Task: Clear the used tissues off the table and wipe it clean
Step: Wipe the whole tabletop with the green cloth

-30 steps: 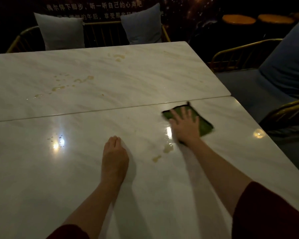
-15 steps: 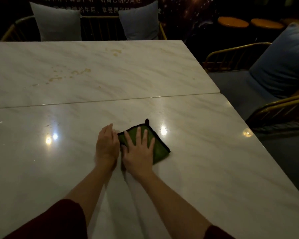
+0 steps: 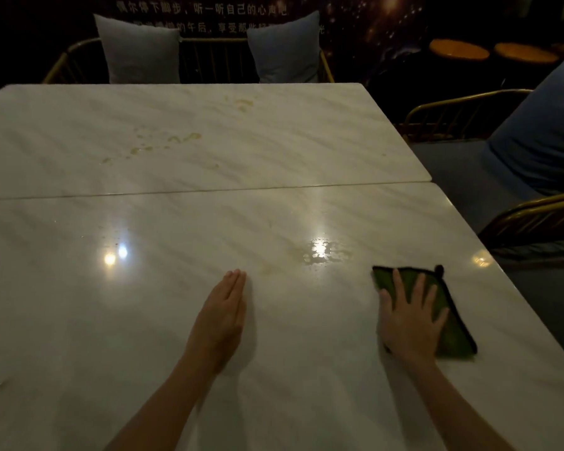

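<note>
R hand (image 3: pixel 411 317), fingers spread flat, presses green cloth (image 3: pixel 455 323) on marble table (image 3: pixel 144 320) nr its right edge. L hand (image 3: pixel 220 317) rests flat mid-table, fingers together, holding nothing. Yellowish spill marks (image 3: pixel 176 139) on far slab.

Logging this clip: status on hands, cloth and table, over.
Right hand flat on cloth, near right edge. Left hand open on table, holding nothing. Spills on far half unwiped; no tissues in view.

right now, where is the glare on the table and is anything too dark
Head view: two lamp glares on the table, one at left, one beyond and left of the right hand pressing the cloth; the back wall is nearly black.
</note>
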